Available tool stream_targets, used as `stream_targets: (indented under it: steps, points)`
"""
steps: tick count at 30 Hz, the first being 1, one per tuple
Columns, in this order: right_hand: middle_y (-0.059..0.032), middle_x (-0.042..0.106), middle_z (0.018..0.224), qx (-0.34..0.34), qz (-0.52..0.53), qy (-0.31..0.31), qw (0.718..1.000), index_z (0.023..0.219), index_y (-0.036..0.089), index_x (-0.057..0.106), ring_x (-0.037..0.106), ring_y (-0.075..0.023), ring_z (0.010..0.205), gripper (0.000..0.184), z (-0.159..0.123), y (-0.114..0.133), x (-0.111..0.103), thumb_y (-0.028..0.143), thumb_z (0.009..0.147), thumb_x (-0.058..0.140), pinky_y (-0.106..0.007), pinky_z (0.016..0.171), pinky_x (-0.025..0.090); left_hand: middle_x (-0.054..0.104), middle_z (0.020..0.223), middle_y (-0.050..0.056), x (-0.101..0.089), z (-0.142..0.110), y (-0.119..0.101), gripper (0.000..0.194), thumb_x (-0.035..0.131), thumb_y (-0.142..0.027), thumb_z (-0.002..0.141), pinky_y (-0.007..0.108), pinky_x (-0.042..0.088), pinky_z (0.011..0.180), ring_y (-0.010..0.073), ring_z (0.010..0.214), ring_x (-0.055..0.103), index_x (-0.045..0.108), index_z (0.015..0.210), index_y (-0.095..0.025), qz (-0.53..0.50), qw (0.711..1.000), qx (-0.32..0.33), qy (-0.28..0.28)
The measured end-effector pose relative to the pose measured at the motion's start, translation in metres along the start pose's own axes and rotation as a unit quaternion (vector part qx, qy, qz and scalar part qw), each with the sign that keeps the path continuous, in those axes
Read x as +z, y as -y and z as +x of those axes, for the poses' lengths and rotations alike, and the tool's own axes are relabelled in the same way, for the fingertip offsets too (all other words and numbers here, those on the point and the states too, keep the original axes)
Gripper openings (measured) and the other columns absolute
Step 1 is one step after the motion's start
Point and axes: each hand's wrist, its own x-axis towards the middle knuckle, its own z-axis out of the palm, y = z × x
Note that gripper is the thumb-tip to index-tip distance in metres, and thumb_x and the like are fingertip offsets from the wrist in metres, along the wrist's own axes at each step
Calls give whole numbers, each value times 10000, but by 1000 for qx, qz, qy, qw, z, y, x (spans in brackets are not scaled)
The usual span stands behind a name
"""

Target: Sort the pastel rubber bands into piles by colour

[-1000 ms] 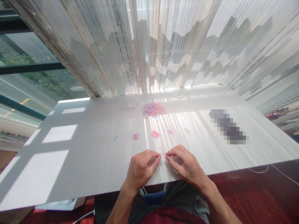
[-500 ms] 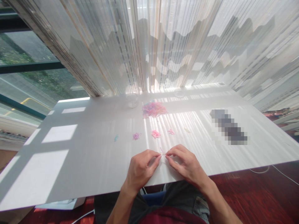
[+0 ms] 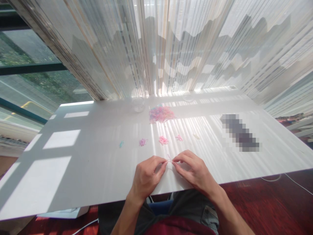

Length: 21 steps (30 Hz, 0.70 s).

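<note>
My left hand (image 3: pixel 149 174) and my right hand (image 3: pixel 192 168) meet near the table's front edge, each with thumb and index finger pinched. Between the fingertips stretches a thin pink elastic band (image 3: pixel 169 160), its ends hidden in the fingers. Beyond my hands runs a row of small band groups: a turquoise group (image 3: pixel 121 144), a purple group (image 3: pixel 142 142), a bright pink group (image 3: pixel 163 140), a lighter pink group (image 3: pixel 179 138) and a pale yellow group (image 3: pixel 196 136). Farther back lies a large mixed pile of pastel bands (image 3: pixel 161 114).
The white table (image 3: pixel 97 169) carries stripes of sunlight. A clear round container (image 3: pixel 138 105) stands left of the pile, and a clear round lid (image 3: pixel 188 98) lies behind it to the right. A pixelated dark object (image 3: pixel 241 133) rests at right. Sheer curtains (image 3: pixel 171 49) hang behind.
My two hands have shifted very slightly, still pinching the band between them. The groups and the pile on the table stay as they were.
</note>
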Motion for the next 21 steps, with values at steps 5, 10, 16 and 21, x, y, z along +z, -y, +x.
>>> stream_targets:
  steps: [5, 10, 16, 21]
  points:
    - [-44, 685, 859, 9, -3, -11, 1000, 941, 226, 705, 677, -185, 793, 92, 1, -3, 3, 193, 955, 619, -300, 719, 569, 770, 913, 21, 1, 0, 0, 71, 619, -222, 987, 236, 567, 703, 142, 739, 716, 690, 997, -216, -2, 1000, -7, -1]
    - [-35, 681, 825, 47, -22, -66, 996, 920, 229, 717, 654, -176, 732, 86, 7, -5, 5, 201, 947, 640, -303, 692, 566, 770, 953, 22, 2, -1, 1, 72, 628, -206, 973, 239, 583, 716, 150, 784, 730, 679, 1023, -219, -2, 1000, -15, -14]
    - [-31, 678, 785, 72, -37, -119, 990, 908, 218, 742, 627, -167, 665, 90, 15, -9, 1, 248, 937, 663, -289, 612, 545, 771, 946, 19, 3, -1, 2, 77, 622, -200, 974, 248, 587, 725, 163, 817, 739, 677, 1021, -224, -4, 1000, -19, -11]
    - [-30, 681, 787, 89, -22, -120, 989, 907, 218, 760, 623, -166, 667, 113, 18, -12, 1, 272, 933, 665, -285, 596, 537, 770, 930, 19, 3, -1, 2, 77, 611, -198, 978, 240, 581, 699, 158, 796, 737, 678, 1009, -222, -1, 1000, -17, -12]
